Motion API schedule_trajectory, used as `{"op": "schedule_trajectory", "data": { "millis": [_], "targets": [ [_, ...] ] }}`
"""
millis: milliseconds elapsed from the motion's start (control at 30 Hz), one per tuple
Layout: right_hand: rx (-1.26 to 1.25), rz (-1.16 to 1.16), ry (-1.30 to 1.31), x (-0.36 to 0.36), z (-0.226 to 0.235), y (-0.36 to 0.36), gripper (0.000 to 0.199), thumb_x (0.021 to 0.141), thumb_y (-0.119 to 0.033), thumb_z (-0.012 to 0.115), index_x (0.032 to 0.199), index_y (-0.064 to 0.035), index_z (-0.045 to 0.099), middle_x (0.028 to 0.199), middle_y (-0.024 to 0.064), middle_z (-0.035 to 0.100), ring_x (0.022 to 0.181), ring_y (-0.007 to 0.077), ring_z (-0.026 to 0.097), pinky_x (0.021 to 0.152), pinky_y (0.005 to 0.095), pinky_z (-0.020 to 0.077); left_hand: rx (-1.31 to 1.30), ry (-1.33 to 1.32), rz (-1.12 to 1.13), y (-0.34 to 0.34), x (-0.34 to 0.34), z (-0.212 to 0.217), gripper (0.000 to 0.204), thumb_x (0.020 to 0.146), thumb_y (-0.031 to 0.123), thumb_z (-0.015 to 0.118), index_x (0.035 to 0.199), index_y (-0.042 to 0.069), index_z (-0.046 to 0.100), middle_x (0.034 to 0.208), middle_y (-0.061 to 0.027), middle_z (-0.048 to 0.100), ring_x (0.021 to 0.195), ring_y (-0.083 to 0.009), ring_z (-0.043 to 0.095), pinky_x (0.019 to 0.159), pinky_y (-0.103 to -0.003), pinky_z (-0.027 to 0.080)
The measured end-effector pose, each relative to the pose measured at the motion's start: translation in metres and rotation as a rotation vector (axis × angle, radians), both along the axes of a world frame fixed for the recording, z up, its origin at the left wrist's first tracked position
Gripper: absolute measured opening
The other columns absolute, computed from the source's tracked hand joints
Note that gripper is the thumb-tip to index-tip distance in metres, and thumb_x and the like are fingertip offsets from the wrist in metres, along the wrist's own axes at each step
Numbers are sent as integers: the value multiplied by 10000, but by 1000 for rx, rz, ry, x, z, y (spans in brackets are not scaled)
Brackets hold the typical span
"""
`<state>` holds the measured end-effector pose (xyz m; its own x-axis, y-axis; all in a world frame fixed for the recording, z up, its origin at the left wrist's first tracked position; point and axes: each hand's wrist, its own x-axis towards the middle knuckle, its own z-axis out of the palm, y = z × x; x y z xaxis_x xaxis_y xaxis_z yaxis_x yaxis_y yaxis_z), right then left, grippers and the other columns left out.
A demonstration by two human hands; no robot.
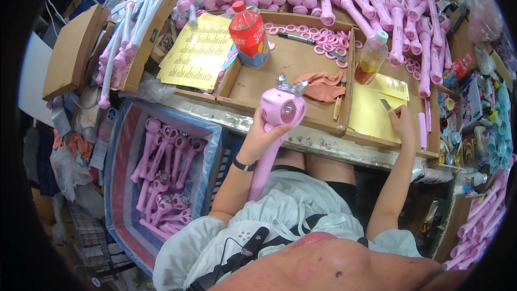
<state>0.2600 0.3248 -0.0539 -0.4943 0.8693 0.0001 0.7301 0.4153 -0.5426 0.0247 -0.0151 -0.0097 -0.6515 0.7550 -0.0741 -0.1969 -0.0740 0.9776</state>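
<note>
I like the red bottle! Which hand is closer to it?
Left. The left hand holds the pink toy wand just below the red bottle. The right hand rests on the yellow paper, far off to the bottle's right.

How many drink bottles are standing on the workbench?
2: a red-labelled bottle with a red cap at the tray's back left, and a clear bottle of amber liquid right of the tray divider. Others may be hidden in the clutter.

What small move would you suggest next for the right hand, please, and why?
Probably pinch up the small metal piece on the yellow sheet: the right hand rests beside it, apparently empty, while the left hand holds the pink wand upright, crown on.
</note>
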Motion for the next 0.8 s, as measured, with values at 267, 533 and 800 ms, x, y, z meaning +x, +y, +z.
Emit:
{"op": "schedule_trajectory", "data": {
  "millis": [267,533,800],
  "targets": [
    [2,24,30,0,2,-2,221,784,-155,665,852,27,559,789,169,612,744,309,600,674,393,470,15,-84,2,0,2,7,648,789,113,729,1288,43,322,1043,-86,541,757,-123,591,597,-264,512],
    [-27,6,39,-1,3,-3,223,787,-154,666,857,25,552,775,160,607,723,299,595,661,383,467,27,-94,-3,0,1,5,681,786,131,736,1308,46,308,1049,-82,539,764,-124,589,597,-265,512],
    [14,26,25,-2,2,-4,214,783,-148,659,833,27,545,747,149,595,686,268,578,638,369,462,22,-117,-26,-3,0,5,725,785,142,740,1345,49,288,1100,-81,522,831,-119,579,637,-259,519]
  ]
}}
